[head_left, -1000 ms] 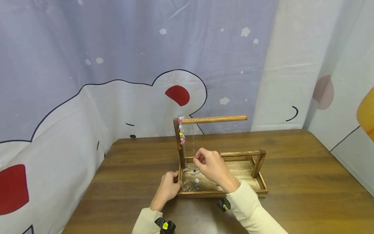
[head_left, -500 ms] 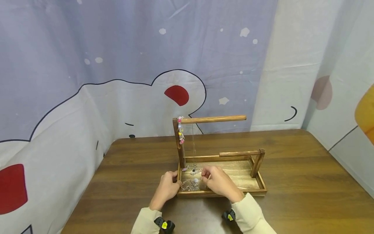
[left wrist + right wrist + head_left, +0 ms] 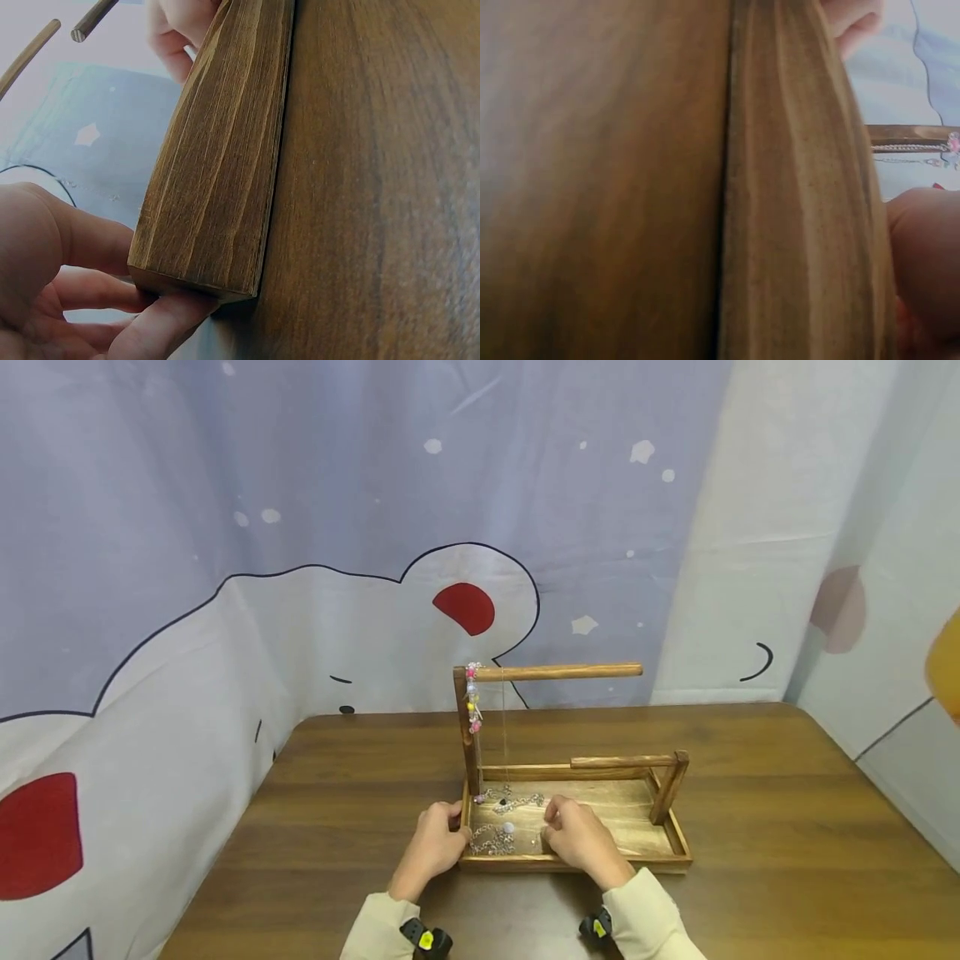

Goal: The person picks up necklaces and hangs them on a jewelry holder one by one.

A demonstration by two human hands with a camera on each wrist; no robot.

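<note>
Pale glare marks the tabletop (image 3: 517,927); the right wrist view is blurred.

Cropped right hand (image 3: 928,259), right wrist view

Your left sleeve (image 3: 378,928) and right sleeve (image 3: 648,914) are plain cream. You wear a black left wrist unit (image 3: 429,938) and a black right wrist unit (image 3: 596,929), each marked bright yellow.

We have open room between the upper bar (image 3: 570,672) and the lower bar (image 3: 622,762), but leftward the hanging chain (image 3: 505,727) and beaded bracelet (image 3: 473,706) stand in our way.
</note>
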